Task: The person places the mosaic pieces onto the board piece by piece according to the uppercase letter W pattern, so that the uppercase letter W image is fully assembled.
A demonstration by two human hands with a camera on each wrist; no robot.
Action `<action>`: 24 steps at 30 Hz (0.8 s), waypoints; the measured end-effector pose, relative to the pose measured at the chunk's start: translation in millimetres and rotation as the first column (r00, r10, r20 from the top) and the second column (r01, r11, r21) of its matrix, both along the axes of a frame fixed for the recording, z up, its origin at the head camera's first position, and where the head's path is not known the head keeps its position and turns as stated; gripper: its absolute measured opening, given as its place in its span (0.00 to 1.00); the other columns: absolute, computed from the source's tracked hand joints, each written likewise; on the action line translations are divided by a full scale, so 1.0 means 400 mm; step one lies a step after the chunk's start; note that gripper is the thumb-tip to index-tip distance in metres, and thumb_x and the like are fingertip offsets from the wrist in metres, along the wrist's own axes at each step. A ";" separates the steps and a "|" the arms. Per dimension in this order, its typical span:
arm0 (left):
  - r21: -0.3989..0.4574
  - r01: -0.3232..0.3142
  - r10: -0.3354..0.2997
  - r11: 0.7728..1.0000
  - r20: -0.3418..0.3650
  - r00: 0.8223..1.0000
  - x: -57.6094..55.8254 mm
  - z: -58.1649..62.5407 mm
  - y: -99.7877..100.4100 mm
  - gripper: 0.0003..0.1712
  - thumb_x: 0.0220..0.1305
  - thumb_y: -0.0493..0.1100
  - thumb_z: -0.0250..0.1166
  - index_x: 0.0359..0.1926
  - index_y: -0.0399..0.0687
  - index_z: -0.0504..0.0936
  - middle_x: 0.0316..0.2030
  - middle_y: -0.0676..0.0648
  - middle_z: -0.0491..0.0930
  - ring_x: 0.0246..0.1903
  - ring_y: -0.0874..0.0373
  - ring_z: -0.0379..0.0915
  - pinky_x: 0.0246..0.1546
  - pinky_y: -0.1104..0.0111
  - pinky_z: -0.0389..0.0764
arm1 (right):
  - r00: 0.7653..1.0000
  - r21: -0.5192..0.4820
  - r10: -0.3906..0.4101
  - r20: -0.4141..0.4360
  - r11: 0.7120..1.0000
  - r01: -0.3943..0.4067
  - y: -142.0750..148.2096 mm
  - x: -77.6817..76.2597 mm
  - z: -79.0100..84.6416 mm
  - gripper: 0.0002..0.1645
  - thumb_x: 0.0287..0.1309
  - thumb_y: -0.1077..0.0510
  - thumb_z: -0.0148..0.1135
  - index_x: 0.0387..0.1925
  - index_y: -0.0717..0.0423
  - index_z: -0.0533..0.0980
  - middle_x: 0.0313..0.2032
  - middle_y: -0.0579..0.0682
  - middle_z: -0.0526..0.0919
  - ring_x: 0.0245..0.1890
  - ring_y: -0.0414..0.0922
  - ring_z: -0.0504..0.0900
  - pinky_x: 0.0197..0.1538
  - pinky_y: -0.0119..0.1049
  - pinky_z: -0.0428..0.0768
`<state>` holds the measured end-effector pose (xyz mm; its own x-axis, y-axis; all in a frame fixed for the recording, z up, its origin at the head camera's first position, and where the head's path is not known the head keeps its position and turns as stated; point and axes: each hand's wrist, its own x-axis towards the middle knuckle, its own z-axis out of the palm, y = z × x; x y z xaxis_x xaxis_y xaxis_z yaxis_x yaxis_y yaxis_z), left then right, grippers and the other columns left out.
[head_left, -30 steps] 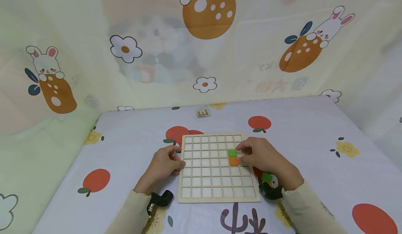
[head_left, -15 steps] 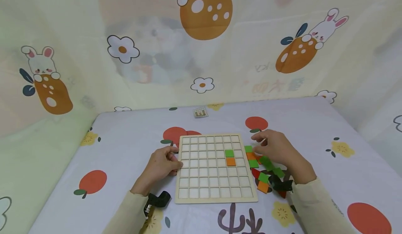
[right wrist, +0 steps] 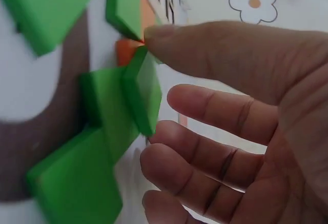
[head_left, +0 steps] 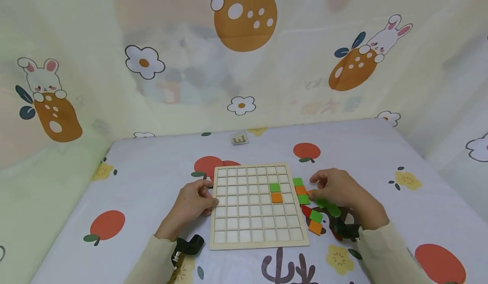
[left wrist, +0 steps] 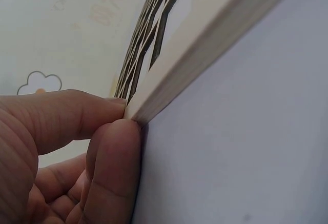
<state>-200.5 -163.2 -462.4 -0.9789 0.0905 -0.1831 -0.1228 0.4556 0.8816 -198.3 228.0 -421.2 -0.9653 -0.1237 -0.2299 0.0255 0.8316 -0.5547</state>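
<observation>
A square wooden grid board (head_left: 244, 222) lies on the table, its cells pale except for a green tile (head_left: 275, 187) and an orange tile (head_left: 276, 197) on the right side. At the board's left edge my left hand (head_left: 190, 201) pinches the frame between thumb and finger, close up in the left wrist view. Over a loose pile of tiles right of the board, my right hand (head_left: 339, 188) has its fingers loosely bent. In the right wrist view, the thumb tip is right at the tiles, beside a tilted green tile (right wrist: 141, 90), with the other fingers apart from it.
Beside the board's right edge lie a green tile (head_left: 303, 199) and an orange tile (head_left: 300, 190). Nearer me are another orange tile (head_left: 315, 227) and a red piece (head_left: 306, 210). A small patterned card (head_left: 239, 138) lies near the back edge. A printed curtain (head_left: 183, 93) hangs behind.
My right hand has moved right, off the board's right side to the loose tiles, then slightly lower. The left hand stays at the board's left edge. The head view has shifted slightly.
</observation>
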 end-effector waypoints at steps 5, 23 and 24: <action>-0.010 -0.006 0.006 1.000 0.005 1.000 0.002 0.008 0.002 0.28 0.59 0.33 0.75 0.61 0.39 0.79 0.30 0.45 0.78 0.22 0.57 0.77 0.26 0.68 0.83 | 1.000 0.015 -0.012 0.015 1.000 0.012 0.003 0.024 -0.002 0.28 0.51 0.51 0.80 0.51 0.61 0.82 0.38 0.54 0.78 0.41 0.51 0.76 0.35 0.39 0.80; -0.012 -0.010 0.010 1.000 0.009 1.000 0.006 0.012 0.005 0.28 0.59 0.33 0.75 0.61 0.39 0.80 0.30 0.44 0.78 0.22 0.57 0.77 0.25 0.70 0.83 | 0.997 0.016 -0.016 -0.075 1.000 0.018 -0.028 0.047 0.002 0.19 0.53 0.59 0.74 0.47 0.61 0.84 0.35 0.51 0.82 0.36 0.48 0.77 0.33 0.37 0.81; -0.012 -0.008 0.008 1.000 0.009 1.000 0.007 0.013 0.006 0.28 0.59 0.33 0.75 0.61 0.39 0.80 0.30 0.44 0.78 0.23 0.57 0.77 0.25 0.70 0.83 | 0.997 0.011 -0.010 -0.079 1.000 0.011 -0.030 0.049 0.004 0.19 0.54 0.59 0.74 0.47 0.61 0.84 0.35 0.51 0.81 0.36 0.48 0.77 0.33 0.37 0.81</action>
